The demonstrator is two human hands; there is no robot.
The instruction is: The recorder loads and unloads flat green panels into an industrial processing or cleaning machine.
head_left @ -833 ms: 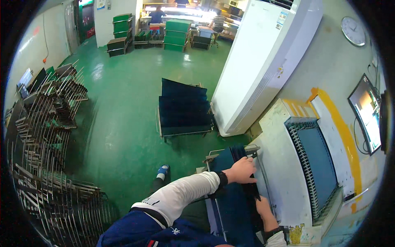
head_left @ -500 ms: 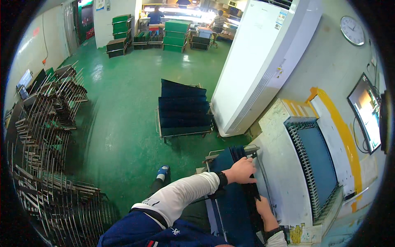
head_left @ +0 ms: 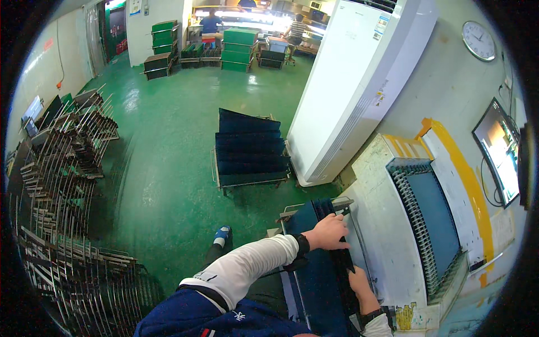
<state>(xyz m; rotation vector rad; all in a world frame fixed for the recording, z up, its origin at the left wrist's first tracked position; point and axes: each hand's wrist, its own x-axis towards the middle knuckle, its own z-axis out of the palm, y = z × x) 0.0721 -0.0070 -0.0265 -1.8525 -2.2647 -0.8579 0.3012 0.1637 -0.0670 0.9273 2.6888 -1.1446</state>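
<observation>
fingers of the bare left hand [head_left: 327, 232] spread over thin dark-blue panels [head_left: 318, 272], grip unclear; the right hand [head_left: 363, 287] pinches their near edge, at five o'clock in view. their steel-rod rack [head_left: 300, 293] looks partly filled; what is left cannot be told. at eleven o'clock stands another dark-blue row [head_left: 250, 147]; at twelve, the label [head_left: 381, 26] on a tall white cabinet [head_left: 337, 84] is illegible.

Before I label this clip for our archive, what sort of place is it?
Probably a factory workshop: thin dark blue panels stand in a metal rack, a white boxy machine has ridged metal rollers, and people are at a brightly lit workbench.
</observation>
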